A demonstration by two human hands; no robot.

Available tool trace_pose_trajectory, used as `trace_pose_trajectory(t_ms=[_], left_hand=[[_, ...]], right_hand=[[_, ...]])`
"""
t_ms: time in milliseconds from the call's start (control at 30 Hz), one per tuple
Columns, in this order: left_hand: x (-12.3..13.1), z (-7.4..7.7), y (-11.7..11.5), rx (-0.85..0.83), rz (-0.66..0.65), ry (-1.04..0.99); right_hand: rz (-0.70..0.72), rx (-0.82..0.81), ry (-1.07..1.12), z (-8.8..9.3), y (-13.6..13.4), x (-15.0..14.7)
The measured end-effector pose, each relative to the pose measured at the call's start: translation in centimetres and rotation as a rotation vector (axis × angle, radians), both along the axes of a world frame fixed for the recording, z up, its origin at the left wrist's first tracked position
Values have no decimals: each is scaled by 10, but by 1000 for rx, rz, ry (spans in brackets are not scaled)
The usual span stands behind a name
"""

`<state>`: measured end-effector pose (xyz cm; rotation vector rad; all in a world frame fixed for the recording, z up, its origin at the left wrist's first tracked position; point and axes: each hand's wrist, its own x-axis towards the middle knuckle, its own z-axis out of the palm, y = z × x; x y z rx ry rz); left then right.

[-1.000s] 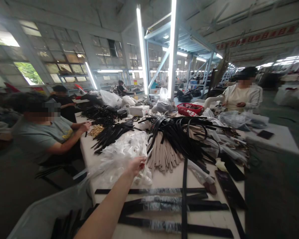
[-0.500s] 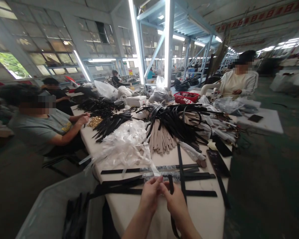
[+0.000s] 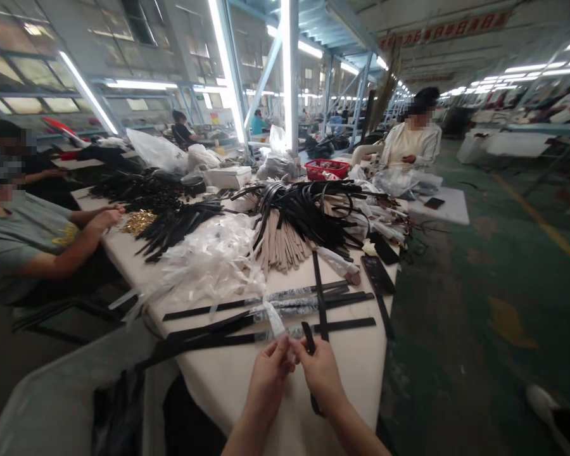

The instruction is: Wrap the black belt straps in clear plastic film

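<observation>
Near the table's front, my left hand (image 3: 272,367) pinches the lower end of a white plastic sleeve (image 3: 274,318). Its fingertips meet those of my right hand (image 3: 319,367), which is closed around a black strap (image 3: 308,339); the strap's short end sticks up above the fingers and its other part hangs below the palm. Just beyond my hands, several black straps (image 3: 351,323) lie crosswise with clear wrap round their middles, and one black strap (image 3: 320,291) lies across them lengthwise. A heap of white plastic sleeves (image 3: 213,253) sits behind to the left.
Bundled black straps (image 3: 289,202) and beige strips (image 3: 278,246) lie mid-table. A phone (image 3: 377,275) rests near the right edge. A red basket (image 3: 327,168) stands behind. At left, a person's hands (image 3: 107,217) are near gold pieces (image 3: 140,222). A bin (image 3: 52,380) stands front left.
The camera view has turned right, so the table appears further left. My hands stay together at the sleeve's end, and the black strap's upper end now leans left.
</observation>
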<state>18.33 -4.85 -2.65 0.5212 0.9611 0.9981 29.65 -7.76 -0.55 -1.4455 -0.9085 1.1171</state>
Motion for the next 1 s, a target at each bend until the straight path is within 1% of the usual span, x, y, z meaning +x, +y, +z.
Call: trace_pose_trajectory(t_ms=[100, 167, 233, 300, 367, 400, 433, 500, 600, 667, 733, 833, 1000], left_hand=[[0, 2, -6, 1, -89, -34], [-1, 3, -5, 16, -81, -47], [-2, 3, -2, 31, -24, -52], [-3, 3, 2, 30, 57, -39], [-2, 5, 6, 12, 125, -17], [-1, 6, 7, 3, 143, -12], [0, 7, 8, -2, 147, -11], [2, 9, 9, -8, 137, -17], [4, 12, 11, -15, 141, -45], [5, 14, 12, -16, 146, -57], [4, 16, 13, -12, 131, -53], [3, 17, 12, 10, 68, -25], [-5, 11, 4, 73, -95, 142]], right_hand=[[-1, 13, 64, -3, -2, -3], [14, 12, 85, -5, -1, -3], [45, -25, 134, -7, -3, -2], [69, -66, 234, -6, -9, 0], [97, -62, 320, -4, -17, 1], [125, -49, 330, -3, -21, 1], [157, -39, 310, -1, -24, 1], [194, -40, 202, 1, -28, 0], [155, -42, 40, 2, -29, -1], [137, -37, -2, 2, -27, -1], [158, -48, -1, 2, -26, -1], [212, -70, 6, 2, -24, -1], [342, -89, 61, 2, -16, -3]])
